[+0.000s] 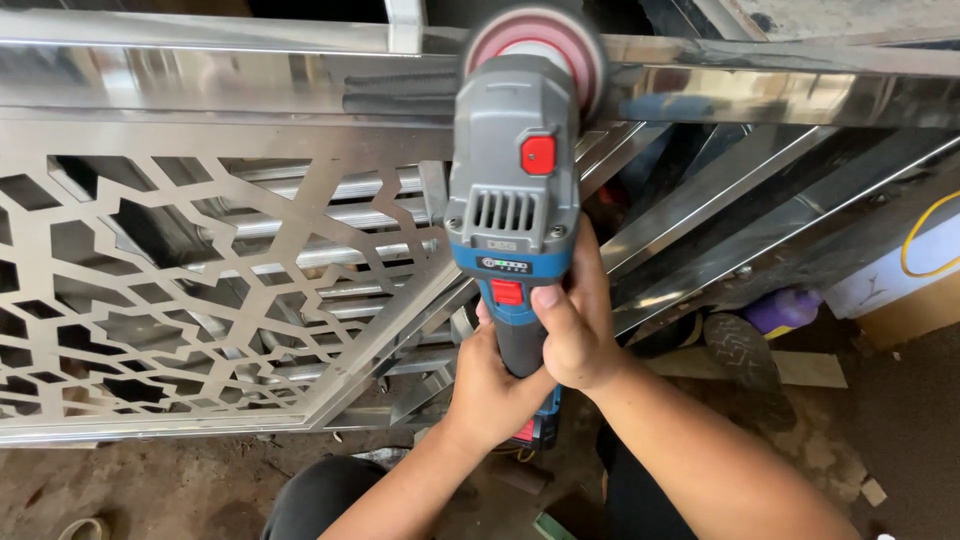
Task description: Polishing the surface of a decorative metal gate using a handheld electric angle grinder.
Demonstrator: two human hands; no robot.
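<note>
Both hands gripped a cordless angle grinder (515,180), grey on top with a blue band and red buttons. The right hand (575,325) was wrapped around the slim handle just below the blue band, its thumb lying near the red switch. The left hand (490,385) closed around the handle lower down, just above the battery pack (540,428). Each grip was tight on the tool, fingers fully curled.

The grinder pointed away from the person, its round disc (540,45) with a reddish rim pressed against the polished steel rail (250,90) running across the top of a metal gate frame. To the left of the tool lay a steel panel (190,290) cut in a geometric lattice pattern. Slanted steel bars (760,210) ran to the right. A shoe (745,365) and a purple bottle (785,310) lay on the dirty floor (150,490) beneath them.
</note>
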